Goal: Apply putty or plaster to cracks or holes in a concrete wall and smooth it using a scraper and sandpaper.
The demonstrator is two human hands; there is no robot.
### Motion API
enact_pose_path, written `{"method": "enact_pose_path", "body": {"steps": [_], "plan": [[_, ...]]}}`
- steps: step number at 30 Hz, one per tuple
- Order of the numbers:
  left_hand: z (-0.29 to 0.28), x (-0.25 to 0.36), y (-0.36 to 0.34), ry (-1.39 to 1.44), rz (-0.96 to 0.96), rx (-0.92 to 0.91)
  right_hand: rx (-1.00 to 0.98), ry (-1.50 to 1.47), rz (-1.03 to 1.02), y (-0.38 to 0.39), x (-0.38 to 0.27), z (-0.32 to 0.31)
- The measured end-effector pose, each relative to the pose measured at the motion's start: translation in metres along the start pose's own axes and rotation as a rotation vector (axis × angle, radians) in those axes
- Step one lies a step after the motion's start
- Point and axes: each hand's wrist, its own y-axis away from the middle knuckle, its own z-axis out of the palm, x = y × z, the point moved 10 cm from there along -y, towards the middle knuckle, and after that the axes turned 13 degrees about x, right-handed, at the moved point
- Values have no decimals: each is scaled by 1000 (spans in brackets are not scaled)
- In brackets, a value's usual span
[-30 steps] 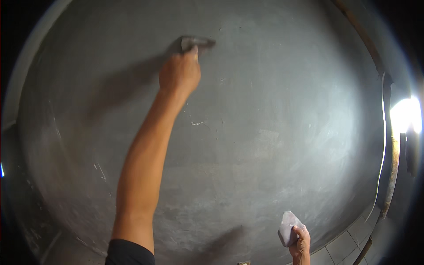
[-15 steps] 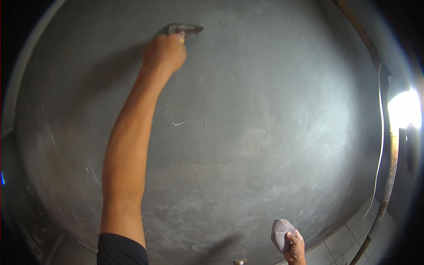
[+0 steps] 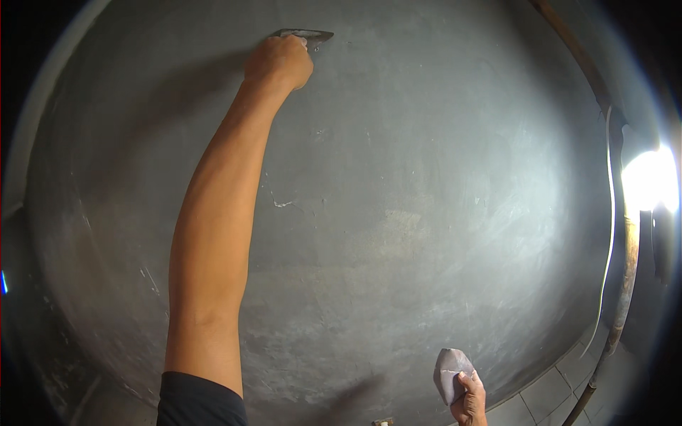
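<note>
At the upper left, my left hand (image 3: 280, 62) reaches up with the arm nearly straight, its fingers closed round a trowel (image 3: 312, 35). The trowel's dark blade lies against the grey wall (image 3: 369, 199), its tip pointing right; the grip is mostly hidden by the hand. Low on the right, my right hand (image 3: 470, 401) holds a flat, pale grey-purple pointed piece (image 3: 449, 373) with a light crease across it. The thumb presses on its face, and what kind of thing it is I cannot make out. That piece is apart from the trowel.
A bright lamp (image 3: 650, 179) shines at the right beside a bamboo pole (image 3: 629, 263) and a hanging white cord (image 3: 609, 234). Pale floor tiles (image 3: 550, 397) show at the lower right. A small object (image 3: 383, 422) sits at the bottom edge.
My left hand has slid the trowel slightly up and to the right along the wall, and the blade now looks narrower. My right hand has barely moved and keeps its hold.
</note>
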Motion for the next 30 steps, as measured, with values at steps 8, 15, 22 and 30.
{"method": "enact_pose_path", "body": {"steps": [8, 15, 22, 30], "plan": [[8, -4, 47, 42, 51, -3, 29, -135, 338, 20, 53, -14], [8, 17, 0, 28, -48, -91, -77, -72, 278, 25, 49, 10], [13, 39, 42, 99, 43, -11, -19, -108, 250, 24, 50, -20], [19, 68, 4, 100, 83, 120, -53, -180, 304, 29, 63, -2]]}}
